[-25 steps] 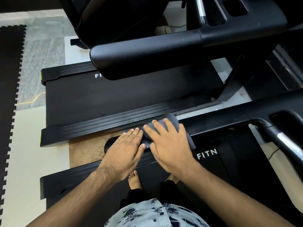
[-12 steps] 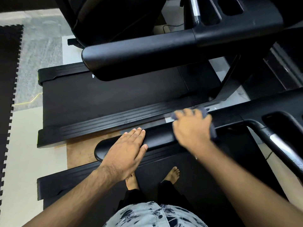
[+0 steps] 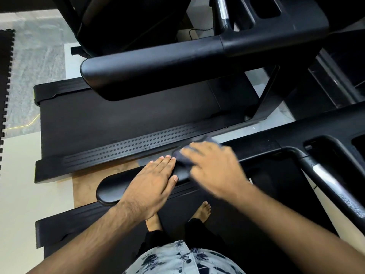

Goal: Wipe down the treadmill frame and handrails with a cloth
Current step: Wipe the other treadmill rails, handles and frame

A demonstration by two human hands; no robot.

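Observation:
I stand on a black treadmill and look down at its left handrail [image 3: 110,189], a padded black bar. My left hand [image 3: 152,181] rests flat on the bar with straight fingers. Just to its right, my right hand [image 3: 215,169] presses a dark grey cloth [image 3: 182,156] onto the same bar; the hand is motion-blurred and covers most of the cloth. The fingers lie spread over the cloth rather than curled round it. The rail runs on to the right into the console frame [image 3: 296,131].
A second black treadmill stands alongside, its deck [image 3: 118,119] and ribbed side rail [image 3: 122,149] just beyond my hands, its handrail [image 3: 150,76] higher up. A chrome grip bar [image 3: 331,182] is at the right. Black foam mats [image 3: 6,76] edge the left floor.
My right hand with the cloth slid right along the handrail, then came back left beside my left hand. My left hand stayed flat on the rail.

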